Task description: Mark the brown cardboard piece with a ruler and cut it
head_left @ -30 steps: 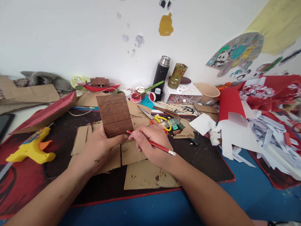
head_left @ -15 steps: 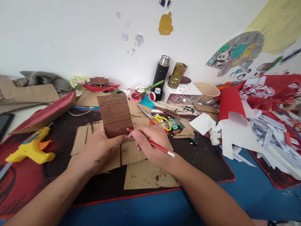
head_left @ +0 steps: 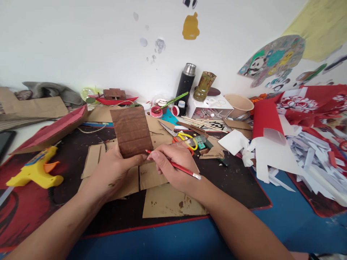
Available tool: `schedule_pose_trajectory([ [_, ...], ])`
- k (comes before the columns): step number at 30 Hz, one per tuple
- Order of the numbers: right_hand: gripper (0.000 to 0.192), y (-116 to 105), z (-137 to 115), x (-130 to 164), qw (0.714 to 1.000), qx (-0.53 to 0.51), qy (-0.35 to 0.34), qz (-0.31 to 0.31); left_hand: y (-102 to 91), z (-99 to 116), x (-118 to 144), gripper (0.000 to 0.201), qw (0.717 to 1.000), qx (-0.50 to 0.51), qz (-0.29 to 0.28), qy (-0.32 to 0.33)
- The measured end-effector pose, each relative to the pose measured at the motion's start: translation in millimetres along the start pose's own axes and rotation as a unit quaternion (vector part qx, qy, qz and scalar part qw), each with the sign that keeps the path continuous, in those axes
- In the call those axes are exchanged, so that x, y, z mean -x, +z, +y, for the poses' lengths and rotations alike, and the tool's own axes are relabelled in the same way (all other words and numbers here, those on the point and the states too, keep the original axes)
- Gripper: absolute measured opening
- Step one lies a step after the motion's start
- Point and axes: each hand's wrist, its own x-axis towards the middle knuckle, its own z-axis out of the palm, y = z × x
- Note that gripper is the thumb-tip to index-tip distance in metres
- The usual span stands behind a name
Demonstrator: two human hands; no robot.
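A brown-painted piece of cardboard (head_left: pixel 132 131) is tilted up over the mat, gripped along its lower edge by my left hand (head_left: pixel 119 168), thumb in front. My right hand (head_left: pixel 176 162) is closed around a red pencil (head_left: pixel 180 167). The pencil's tip lies at the lower right corner of the painted piece; whether it touches, I cannot tell. Under both hands are flat cardboard pieces (head_left: pixel 173 206), the front one spotted with brown paint. Just beyond my right hand lie scissors (head_left: pixel 187 136) with yellow handles, beside a clear ruler-like strip.
At left lies a yellow glue gun (head_left: pixel 36 169), near a long red cardboard hull (head_left: pixel 51 130). A small red boat (head_left: pixel 115 97), paint pots (head_left: pixel 156 112), a black thermos (head_left: pixel 186 83) and a white box (head_left: pixel 208 108) line the wall. Red paper (head_left: pixel 267 117) and paper scraps (head_left: pixel 314 159) fill the right.
The brown painted piece has tipped slightly to the left in my left hand. My right hand and the pencil have barely moved.
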Motion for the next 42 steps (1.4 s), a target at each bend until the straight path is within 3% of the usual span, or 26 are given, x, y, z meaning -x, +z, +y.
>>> schedule_pose_trajectory([
  [11, 0.048, 1, -2, 2, 1.000, -0.005, 0.024, 0.008, -1.8, -2, -3, 0.044, 1.000, 0.019, 0.000, 0.013],
  [17, 0.047, 1, -3, 6, 0.996, -0.047, 0.055, 0.059, -4.4, 0, -10, 0.044, 0.985, 0.124, 0.093, 0.074],
  [22, 0.048, 3, 2, 6, 0.997, -0.051, 0.048, 0.042, -6.2, 10, -14, 0.040, 0.967, 0.190, 0.140, 0.098],
  [31, 0.051, 6, 8, -2, 0.969, -0.184, 0.165, 0.022, -5.2, 12, -12, 0.057, 0.965, 0.205, 0.142, 0.077],
  [38, 0.060, 3, 10, -6, 0.948, -0.242, 0.201, 0.052, -2.7, 7, -9, 0.052, 0.973, 0.193, 0.114, 0.052],
  [42, 0.061, 2, 11, -7, 0.950, -0.232, 0.199, 0.065, -3.0, 3, -8, 0.051, 0.976, 0.189, 0.101, 0.048],
])
